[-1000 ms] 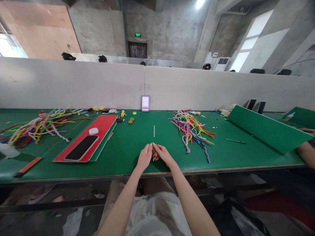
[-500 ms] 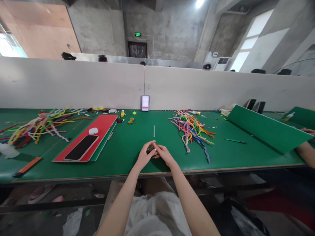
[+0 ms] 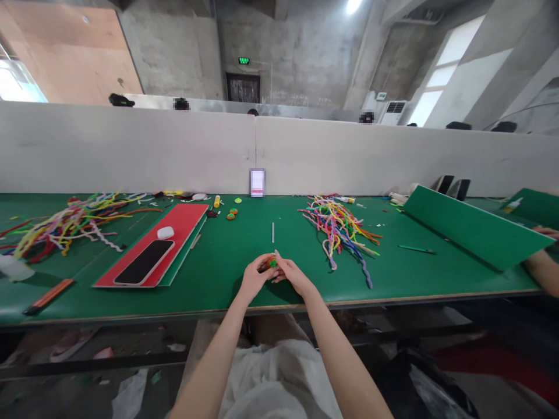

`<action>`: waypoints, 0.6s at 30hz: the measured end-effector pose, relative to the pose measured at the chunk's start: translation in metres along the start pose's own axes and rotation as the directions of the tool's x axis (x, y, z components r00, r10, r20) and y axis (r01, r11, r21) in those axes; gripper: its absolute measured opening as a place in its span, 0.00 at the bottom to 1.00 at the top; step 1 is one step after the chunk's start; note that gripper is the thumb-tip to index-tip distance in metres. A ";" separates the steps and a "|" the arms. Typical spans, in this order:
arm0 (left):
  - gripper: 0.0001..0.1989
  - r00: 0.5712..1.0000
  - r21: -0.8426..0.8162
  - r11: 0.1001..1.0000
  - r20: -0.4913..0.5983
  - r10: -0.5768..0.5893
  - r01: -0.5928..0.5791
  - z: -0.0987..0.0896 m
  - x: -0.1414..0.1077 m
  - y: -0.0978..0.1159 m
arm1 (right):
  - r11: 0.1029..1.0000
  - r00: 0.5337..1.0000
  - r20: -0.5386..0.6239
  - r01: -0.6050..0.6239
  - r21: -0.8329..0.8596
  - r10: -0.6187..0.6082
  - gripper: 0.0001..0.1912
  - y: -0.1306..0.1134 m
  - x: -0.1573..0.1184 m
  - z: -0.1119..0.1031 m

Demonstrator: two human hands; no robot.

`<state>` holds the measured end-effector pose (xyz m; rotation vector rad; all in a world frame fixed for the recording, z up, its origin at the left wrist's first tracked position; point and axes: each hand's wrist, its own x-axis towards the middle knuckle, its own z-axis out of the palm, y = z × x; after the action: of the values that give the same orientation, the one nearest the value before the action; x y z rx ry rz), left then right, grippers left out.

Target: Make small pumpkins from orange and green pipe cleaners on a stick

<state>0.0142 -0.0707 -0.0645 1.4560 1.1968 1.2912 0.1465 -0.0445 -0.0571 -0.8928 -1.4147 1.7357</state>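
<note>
- Piece (image 3: 272,263), small, orange and green: one, which I held in front of me between my two hands; partly hidden by the fingers.
- Left hand (image 3: 255,274): thumb and fingers curled round the piece from its left, pinching it.
- Right hand (image 3: 292,276): fingers bent in at the other side, close against the left; whether they pinched the piece or merely steadied it, I could not tell.
- Stick (image 3: 273,232), thin, pale: one; lay just beyond my hands, pointing away from me.
- Rounds (image 3: 232,214), orange and green: two, close together; lay beyond my left hand and to its left.
- Yellow tube (image 3: 217,201): one; stood past the rounds, farther from my left hand.
- Fuzzy stems (image 3: 335,224), many colours: one tangled heap; spread to the right of my right hand and farther out.
- Red board (image 3: 186,218): one; lay left of my left hand, bearing a dark-screened phone (image 3: 144,263) and a white case (image 3: 165,233).
- Green table (image 3: 227,256): one; ran beneath my hands, its near edge on my side of them.
</note>
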 end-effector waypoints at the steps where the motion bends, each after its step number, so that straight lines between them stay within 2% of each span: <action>1: 0.20 1.000 0.013 1.000 -0.012 0.001 -0.001 0.000 0.000 0.000 | 1.000 1.000 0.003 -0.003 0.014 0.003 0.26 0.000 0.000 0.000; 6: 0.24 1.000 0.104 0.994 0.024 0.014 -0.016 0.002 -0.002 0.007 | 1.000 0.999 -0.049 0.000 -0.007 0.000 0.23 0.001 0.002 -0.002; 11: 0.21 0.997 0.200 0.979 0.081 0.017 -0.033 0.002 -0.004 0.009 | 0.997 0.999 -0.007 -0.038 -0.070 0.037 0.22 0.001 0.003 -0.002; 18: 0.20 0.998 0.209 0.978 0.058 0.018 -0.029 0.003 -0.005 0.006 | 0.999 0.999 -0.043 -0.016 0.029 0.018 0.25 0.001 0.001 -0.002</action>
<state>0.0176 -0.0765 -0.0598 1.6504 1.3137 1.1591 0.1482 -0.0428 -0.0582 -0.9244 -1.3549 1.7343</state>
